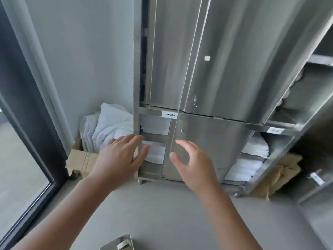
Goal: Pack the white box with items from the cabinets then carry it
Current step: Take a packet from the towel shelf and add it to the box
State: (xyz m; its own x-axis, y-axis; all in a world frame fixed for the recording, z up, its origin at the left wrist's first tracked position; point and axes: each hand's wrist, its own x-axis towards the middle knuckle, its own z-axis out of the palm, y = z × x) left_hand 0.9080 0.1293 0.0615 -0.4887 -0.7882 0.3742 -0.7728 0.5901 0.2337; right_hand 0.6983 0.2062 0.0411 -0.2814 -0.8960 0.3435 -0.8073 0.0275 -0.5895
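Reaching into the cabinet [234, 69] already, are you?

I am bringing both hands toward its lower left opening. My left hand [120, 157] is hovering at the frame edge, fingers spread and holding nothing. My right hand [194, 166] is hanging in front of the lower door [212, 141], fingers loosely apart, also gripping nothing.

How are you planning to do this well?

The door seems to be covering part of the shelf, so I am thinking of pushing it further right with my right palm first. Then I would be sliding both hands flat under a whole stack of folded sheets [155, 154] and lifting it level, so the folds are not slipping apart.

And the white box [115, 245]?

It is sitting on the floor below me, between my forearms and well apart from the cabinet. Only one corner is showing at the bottom edge, pale, with what seems a latch on it. I cannot tell what is lying inside.

Is anything crowding you?

A cardboard box [81, 161] heaped with white towels [111, 123] is standing just beside the cabinet, near my left hand.
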